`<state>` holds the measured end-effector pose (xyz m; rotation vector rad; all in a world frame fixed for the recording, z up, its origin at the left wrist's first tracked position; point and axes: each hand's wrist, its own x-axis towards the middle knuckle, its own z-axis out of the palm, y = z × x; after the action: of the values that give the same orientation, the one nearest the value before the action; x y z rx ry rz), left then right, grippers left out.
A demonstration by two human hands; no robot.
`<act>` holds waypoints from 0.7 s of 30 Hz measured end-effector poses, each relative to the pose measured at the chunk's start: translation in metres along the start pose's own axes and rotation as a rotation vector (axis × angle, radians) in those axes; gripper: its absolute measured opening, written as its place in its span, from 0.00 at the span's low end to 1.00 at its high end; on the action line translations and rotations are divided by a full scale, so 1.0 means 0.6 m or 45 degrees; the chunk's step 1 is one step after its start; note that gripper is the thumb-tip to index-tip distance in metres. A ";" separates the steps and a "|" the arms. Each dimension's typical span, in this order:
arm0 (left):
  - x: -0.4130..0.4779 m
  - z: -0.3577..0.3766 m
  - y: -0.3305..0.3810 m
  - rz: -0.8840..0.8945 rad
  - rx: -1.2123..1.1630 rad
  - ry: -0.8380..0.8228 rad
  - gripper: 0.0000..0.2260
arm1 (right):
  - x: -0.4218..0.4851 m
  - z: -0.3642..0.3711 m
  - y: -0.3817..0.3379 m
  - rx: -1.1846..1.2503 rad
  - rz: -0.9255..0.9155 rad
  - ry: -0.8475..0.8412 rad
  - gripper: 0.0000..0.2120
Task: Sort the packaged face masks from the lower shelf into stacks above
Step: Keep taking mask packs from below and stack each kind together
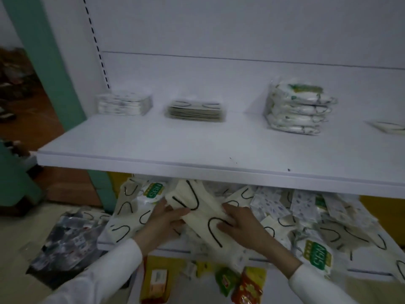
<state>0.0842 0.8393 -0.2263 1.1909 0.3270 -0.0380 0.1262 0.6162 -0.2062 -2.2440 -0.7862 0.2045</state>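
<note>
Head view: left hand (166, 218) and right hand (238, 222) sit close together, both gripping one cream mask packet (203, 210) with black ear loops, the left at its near-left edge and the right on its right side. The packet sits on the loose pile of packets (306, 213) spread around both hands on the lower shelf (114, 244). Above the hands, the upper shelf (153, 145) carries three sorted stacks: left stack (125, 105), middle stack (196, 111), right stack (300, 108).

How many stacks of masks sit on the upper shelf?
3 stacks: a left stack, a middle stack, and a tall stack to the right. One more flat pack lies at the frame's right edge, cut off; more may be hidden beyond it.
</note>
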 end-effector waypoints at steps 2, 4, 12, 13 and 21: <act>-0.013 -0.033 0.040 0.074 0.152 0.040 0.39 | 0.002 -0.037 -0.018 -0.174 -0.128 -0.159 0.07; -0.030 -0.054 0.078 0.167 0.430 0.004 0.42 | 0.005 -0.069 -0.046 -0.325 -0.226 -0.271 0.09; -0.055 -0.035 0.248 0.589 0.679 -0.214 0.38 | 0.064 -0.211 -0.200 -0.669 -0.497 -0.307 0.06; -0.051 -0.026 0.268 0.664 0.692 -0.187 0.34 | 0.078 -0.228 -0.216 -0.704 -0.517 -0.278 0.07; 0.027 0.031 0.331 0.888 0.557 0.212 0.11 | 0.180 -0.290 -0.205 -0.355 -0.142 0.236 0.30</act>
<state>0.1436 0.8993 -0.0447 1.6930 0.0300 0.6264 0.2176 0.6430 0.0128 -2.4252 -0.8788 -0.1749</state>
